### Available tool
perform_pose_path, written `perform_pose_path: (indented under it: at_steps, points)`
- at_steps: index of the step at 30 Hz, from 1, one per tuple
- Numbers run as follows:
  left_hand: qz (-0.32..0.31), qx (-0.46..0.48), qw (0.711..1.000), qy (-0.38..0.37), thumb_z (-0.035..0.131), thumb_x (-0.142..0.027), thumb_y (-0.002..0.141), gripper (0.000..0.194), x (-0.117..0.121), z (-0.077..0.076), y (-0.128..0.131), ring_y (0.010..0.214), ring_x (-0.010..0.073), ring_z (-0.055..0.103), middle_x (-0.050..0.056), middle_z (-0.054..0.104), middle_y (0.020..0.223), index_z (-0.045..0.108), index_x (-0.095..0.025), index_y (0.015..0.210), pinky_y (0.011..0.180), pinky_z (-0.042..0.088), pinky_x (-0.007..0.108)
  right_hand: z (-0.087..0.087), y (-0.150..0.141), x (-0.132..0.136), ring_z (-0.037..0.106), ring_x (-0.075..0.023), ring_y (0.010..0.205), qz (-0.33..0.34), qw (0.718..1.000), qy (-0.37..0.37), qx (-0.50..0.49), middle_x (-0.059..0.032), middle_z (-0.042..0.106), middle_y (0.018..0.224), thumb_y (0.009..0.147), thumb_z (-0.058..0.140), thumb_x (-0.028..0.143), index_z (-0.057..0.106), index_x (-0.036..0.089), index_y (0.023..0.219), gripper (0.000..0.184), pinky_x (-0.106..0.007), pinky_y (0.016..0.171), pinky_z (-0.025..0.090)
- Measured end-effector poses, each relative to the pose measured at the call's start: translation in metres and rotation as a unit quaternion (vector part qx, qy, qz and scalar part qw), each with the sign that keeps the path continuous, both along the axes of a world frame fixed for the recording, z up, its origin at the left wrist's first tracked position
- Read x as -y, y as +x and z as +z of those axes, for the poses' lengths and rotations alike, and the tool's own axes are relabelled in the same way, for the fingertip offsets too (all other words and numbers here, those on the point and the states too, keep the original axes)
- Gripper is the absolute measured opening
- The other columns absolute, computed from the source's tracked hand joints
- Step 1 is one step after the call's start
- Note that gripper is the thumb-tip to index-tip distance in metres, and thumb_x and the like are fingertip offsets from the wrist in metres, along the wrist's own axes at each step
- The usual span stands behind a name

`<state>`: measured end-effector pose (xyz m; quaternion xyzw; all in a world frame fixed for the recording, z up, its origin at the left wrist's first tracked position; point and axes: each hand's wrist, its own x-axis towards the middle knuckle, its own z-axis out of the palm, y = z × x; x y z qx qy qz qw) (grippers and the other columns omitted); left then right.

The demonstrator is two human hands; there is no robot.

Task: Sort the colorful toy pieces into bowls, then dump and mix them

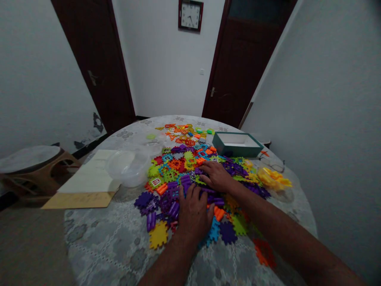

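Observation:
A heap of colourful plastic interlocking building pieces (178, 165) covers the middle of the table. My left hand (195, 210) lies on the near part of the heap, palm down with fingers spread, over purple pieces (173, 209). Beyond it and to the right, my right hand (217, 174) reaches into the heap, its fingers apart and touching pieces beside an orange one (201, 161). No piece shows clearly gripped in either hand; what lies under the palms is hidden. A yellow square piece (158, 235) and a dark purple one (228, 232) lie at the near edge.
On the left of the round table (98, 242) stand a clear plastic tub (127, 169) and paper sheets (86, 174). An open green box (238, 145) sits at the back right, near a bag of yellow pieces (272, 178) and eyeglasses (276, 166). A stool (32, 167) stands left.

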<state>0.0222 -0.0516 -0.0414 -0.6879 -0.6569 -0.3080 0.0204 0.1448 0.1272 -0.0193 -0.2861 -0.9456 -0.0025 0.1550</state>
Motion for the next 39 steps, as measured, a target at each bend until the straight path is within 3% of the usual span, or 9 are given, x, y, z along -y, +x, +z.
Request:
perform_pose_path:
  at_steps: [5,9,14,18,22,25,31,34,39]
  points:
    - [-0.004,0.001,1.000,0.011,0.076,-0.035,0.094,0.020,0.000,0.003,0.001,0.131,0.0337,0.059,0.011,0.070,0.123,0.073,-0.022,0.110,0.128,0.027,0.069,-0.004,-0.036,-0.022,0.057,-0.0292,0.142,-0.062,0.998,0.002,0.011,-0.0149,0.064,0.152,0.111,0.053,0.044,0.067,0.018,0.146,0.046,-0.046,0.125,0.038]
    - [-0.002,0.011,1.000,0.019,0.075,-0.029,0.094,0.024,0.001,0.005,0.000,0.124,0.0314,0.062,0.010,0.069,0.121,0.071,-0.022,0.116,0.127,0.031,0.066,-0.003,-0.045,-0.015,0.056,-0.0295,0.143,-0.070,0.997,-0.022,0.025,-0.0151,0.065,0.152,0.110,0.053,0.048,0.065,0.020,0.149,0.049,-0.048,0.125,0.039]
    - [-0.014,0.010,0.999,0.027,0.074,-0.030,0.094,0.037,0.003,0.006,-0.001,0.131,0.0331,0.059,0.011,0.067,0.130,0.068,-0.026,0.129,0.128,0.029,0.067,0.002,-0.019,0.011,0.055,-0.0297,0.147,-0.016,0.999,-0.038,0.013,-0.0133,0.063,0.155,0.109,0.056,0.044,0.063,0.021,0.151,0.048,-0.049,0.126,0.040]
    - [-0.020,0.005,1.000,0.014,0.075,-0.033,0.093,0.031,0.003,0.007,0.000,0.131,0.0339,0.059,0.011,0.069,0.126,0.071,-0.026,0.124,0.128,0.028,0.070,0.004,0.019,0.034,0.056,-0.0286,0.146,-0.038,0.998,-0.030,-0.044,-0.0151,0.062,0.155,0.110,0.054,0.038,0.063,0.021,0.151,0.046,-0.049,0.125,0.044]
    - [-0.021,0.007,1.000,0.007,0.074,-0.034,0.094,0.035,0.001,0.004,0.001,0.131,0.0342,0.060,0.011,0.070,0.127,0.070,-0.025,0.128,0.127,0.029,0.071,-0.009,0.043,0.055,0.052,-0.0304,0.150,-0.064,0.997,-0.010,-0.049,-0.0159,0.056,0.162,0.109,0.055,0.038,0.053,0.023,0.161,0.055,-0.053,0.126,0.043]
    - [-0.025,0.002,1.000,0.003,0.074,-0.037,0.095,0.036,0.000,0.002,0.000,0.132,0.0344,0.060,0.012,0.070,0.128,0.070,-0.025,0.129,0.128,0.028,0.071,-0.017,0.042,0.056,0.050,-0.0318,0.151,-0.089,0.996,-0.010,-0.030,-0.0160,0.052,0.165,0.108,0.056,0.039,0.046,0.023,0.166,0.061,-0.056,0.127,0.040]
    - [-0.041,-0.020,0.999,-0.017,0.070,-0.039,0.098,0.034,-0.002,0.005,-0.003,0.130,0.0321,0.062,0.012,0.072,0.131,0.072,-0.024,0.129,0.129,0.029,0.068,-0.016,0.019,0.036,0.052,-0.0333,0.150,-0.135,0.990,-0.041,-0.025,-0.0197,0.055,0.162,0.105,0.063,0.046,0.044,0.017,0.167,0.072,-0.055,0.126,0.040]
    - [-0.047,-0.041,0.998,-0.027,0.069,-0.045,0.099,0.047,-0.001,0.005,-0.004,0.139,0.0353,0.058,0.014,0.070,0.141,0.068,-0.023,0.141,0.129,0.026,0.069,-0.021,0.020,0.041,0.052,-0.0310,0.150,-0.108,0.990,-0.047,-0.074,-0.0192,0.056,0.161,0.105,0.061,0.035,0.050,0.016,0.163,0.062,-0.053,0.127,0.041]
    - [-0.041,-0.087,0.995,-0.040,0.064,-0.052,0.101,0.054,0.002,0.000,-0.004,0.151,0.0391,0.048,0.015,0.063,0.155,0.065,-0.025,0.149,0.130,0.019,0.073,-0.023,0.047,0.075,0.055,-0.0266,0.147,-0.031,0.980,-0.020,-0.194,-0.0154,0.062,0.155,0.107,0.052,0.021,0.067,0.020,0.143,0.039,-0.051,0.125,0.046]
